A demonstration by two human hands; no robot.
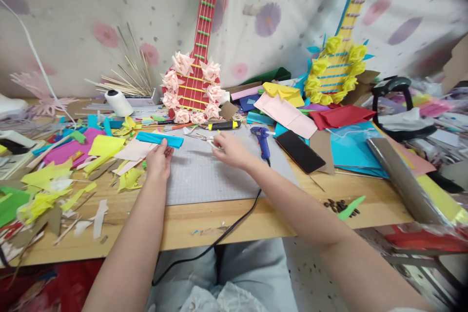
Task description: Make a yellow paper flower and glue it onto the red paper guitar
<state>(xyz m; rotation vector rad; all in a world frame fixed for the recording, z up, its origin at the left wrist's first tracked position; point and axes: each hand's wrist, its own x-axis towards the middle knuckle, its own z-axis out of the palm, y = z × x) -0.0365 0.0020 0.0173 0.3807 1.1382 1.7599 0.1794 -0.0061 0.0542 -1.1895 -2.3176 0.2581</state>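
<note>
My left hand pinches a folded strip of blue crepe paper, held level above the left edge of the grey cutting mat. Over the back of the mat, my right hand has its fingers closed on the light handles of a pair of scissors. Their blades point left toward the blue paper and are apart from it. A yellow-and-black utility knife lies just behind my right hand. To its right rests a blue glue gun.
A red paper guitar and a yellow paper guitar lean at the back. Paper scraps cover the left side. A black phone lies right of the mat; a black cord crosses the table's front edge.
</note>
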